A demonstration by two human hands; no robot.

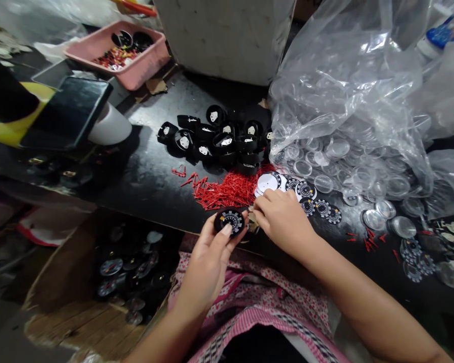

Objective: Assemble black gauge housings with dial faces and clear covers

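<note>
My left hand grips a round black gauge with a white-marked dial face, thumb on the face and fingers beneath. Just right of it, above the table's front edge, my right hand is closed with its fingertips together; what they pinch, if anything, is hidden. Beyond both hands lies a heap of small red pointers. Loose printed dial discs lie beside the right hand, some showing their white backs. Behind the pointers, black cup-shaped housings are piled up.
A plastic bag spills clear round covers at right. More dials and red pointers lie nearer. At left are a pink basket and a phone. Below the edge, a carton contains gauges.
</note>
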